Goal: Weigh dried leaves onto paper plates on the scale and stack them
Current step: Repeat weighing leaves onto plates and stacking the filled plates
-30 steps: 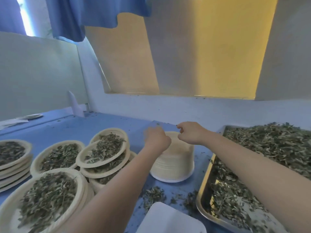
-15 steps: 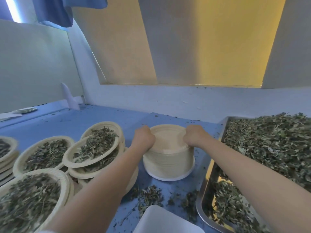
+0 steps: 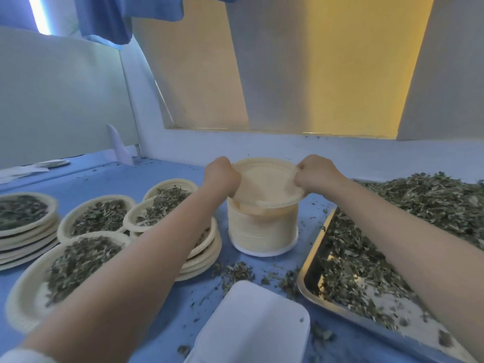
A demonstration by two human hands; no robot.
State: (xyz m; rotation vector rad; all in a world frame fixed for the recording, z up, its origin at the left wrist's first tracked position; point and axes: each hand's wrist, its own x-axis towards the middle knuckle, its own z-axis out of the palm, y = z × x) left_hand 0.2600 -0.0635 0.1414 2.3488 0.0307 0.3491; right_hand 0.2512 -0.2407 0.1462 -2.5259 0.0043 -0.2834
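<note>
Head view, centre of frame: both hands grip the top paper plate (image 3: 264, 184), tilted, its near edge lifted off the stack of empty plates (image 3: 262, 229) that stands on the blue surface (image 3: 78, 179). Left hand (image 3: 222, 176) has fingers curled over the plate's left rim; right hand (image 3: 314, 174) pinches the right rim w/ curled fingers. Both forearms run in from the bottom corners.

Right side: metal tray (image 3: 311, 260) heaped w/ dried leaves (image 3: 419, 200), pile thickest at upper right, thinner toward lower right. Loose leaf bits (image 3: 235, 271) lie scattered on the surface btwn tray and plate stack.

Left half: several filled plates w/ leaves, stacked in piles. One stack at far left edge (image 3: 23, 221), one plate beside it (image 3: 97, 218), a taller stack (image 3: 162, 205) partly behind the left forearm, a blurred one at lower left (image 3: 65, 268).

Bottom centre: white scale (image 3: 251, 326), top bare, just below the loose bits. A white sleeve cuff (image 3: 23, 356) shows at bottom left corner.
</note>
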